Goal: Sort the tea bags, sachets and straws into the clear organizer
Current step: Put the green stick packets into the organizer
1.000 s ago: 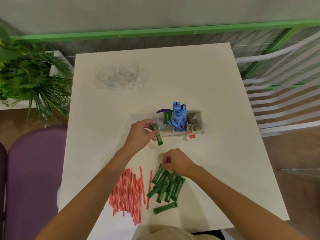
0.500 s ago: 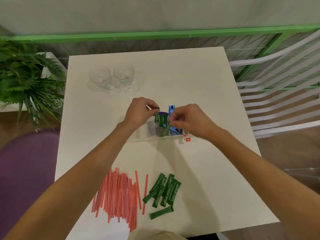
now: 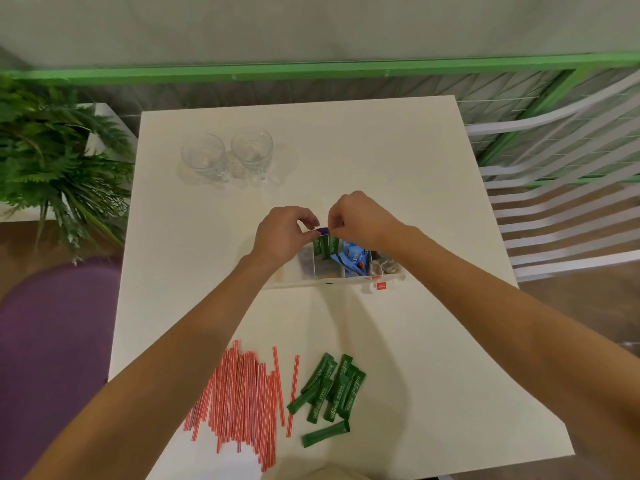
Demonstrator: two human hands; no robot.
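Note:
The clear organizer (image 3: 325,276) stands mid-table. Its compartments hold upright green sachets (image 3: 325,247), blue sachets (image 3: 351,260) and tea bags (image 3: 387,265); a purple item (image 3: 323,231) peeks out behind the green ones. My left hand (image 3: 282,233) and my right hand (image 3: 362,220) meet over the organizer's far side, each with curled fingertips pinching the top of a green sachet that stands in the compartment. Near the front edge lie a pile of red-striped straws (image 3: 242,393) and a loose heap of green sachets (image 3: 329,389).
Two empty glasses (image 3: 204,155) (image 3: 252,148) stand at the back left of the white table (image 3: 398,161). A fern (image 3: 52,161) and a purple seat (image 3: 52,341) are to the left, a white slatted chair (image 3: 561,188) to the right.
My right hand left the sachet heap with one green sachet and rose to the organizer. My left hand carried its sachet up there too. Both now meet over the green compartment.

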